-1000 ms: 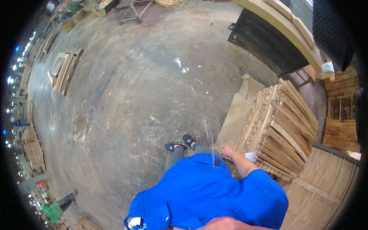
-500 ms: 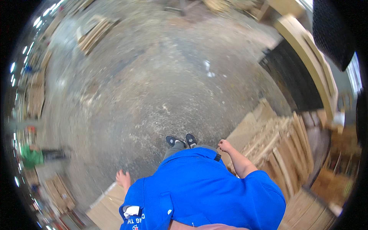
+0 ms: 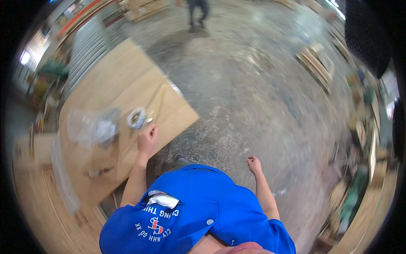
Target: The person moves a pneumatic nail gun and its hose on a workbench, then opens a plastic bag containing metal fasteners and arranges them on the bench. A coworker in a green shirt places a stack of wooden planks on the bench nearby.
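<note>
My left hand is over the near right edge of a large light-brown sheet, its fingers curled in. Whether anything is in them is hidden. Just beyond it on the sheet lies a small round white thing with a dark and yellowish middle. To the left is a clear plastic bag with something white inside. Nearer to me lies a small slim object with an orange and dark part, too blurred to name. My right hand hangs over the floor, fingers loosely closed, nothing visible in them.
A roller conveyor runs behind the sheet. Planks lie at the near left. Ahead, a person stands on the concrete floor. Stacked wood strips lie far right; more timber is at the near right.
My view has swung left, bringing the sheet and the things on it into sight. The wood stack by my right arm has left the view. My left hand's fingers, spread before, are curled.
</note>
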A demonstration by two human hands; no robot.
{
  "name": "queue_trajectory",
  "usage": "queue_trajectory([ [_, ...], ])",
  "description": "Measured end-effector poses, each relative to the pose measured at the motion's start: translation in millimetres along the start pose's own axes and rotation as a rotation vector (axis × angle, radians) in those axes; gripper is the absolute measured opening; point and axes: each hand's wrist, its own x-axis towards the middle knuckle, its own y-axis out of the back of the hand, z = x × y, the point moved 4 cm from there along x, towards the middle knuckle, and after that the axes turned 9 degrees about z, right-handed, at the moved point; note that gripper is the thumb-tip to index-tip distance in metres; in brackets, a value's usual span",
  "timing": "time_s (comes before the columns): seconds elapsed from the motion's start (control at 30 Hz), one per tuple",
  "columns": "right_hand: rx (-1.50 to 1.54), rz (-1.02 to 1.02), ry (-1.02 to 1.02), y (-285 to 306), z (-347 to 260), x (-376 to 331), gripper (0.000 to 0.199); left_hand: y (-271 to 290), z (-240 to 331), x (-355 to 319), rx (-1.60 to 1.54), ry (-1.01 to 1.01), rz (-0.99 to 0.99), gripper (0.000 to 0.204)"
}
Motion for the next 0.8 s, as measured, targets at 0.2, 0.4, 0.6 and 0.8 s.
queue_trajectory([
  [0.2,0.15,-0.187,0.515,-31,-226,40,0.024,167,-39,7,0.085,0.113,0.763,0.018],
  [0.4,0.317,-0.363,0.948,-83,-458,-40,0.029,290,-107,5,0.242,0.343,0.963,0.035],
  [0.6,0.096,-0.349,1.464,-138,-640,-201,0.053,269,-150,34,-0.044,0.793,0.422,0.042],
  [0.8,-0.286,-0.589,1.478,-235,-683,-219,0.039,243,-196,26,-0.657,0.751,0.406,0.023],
])
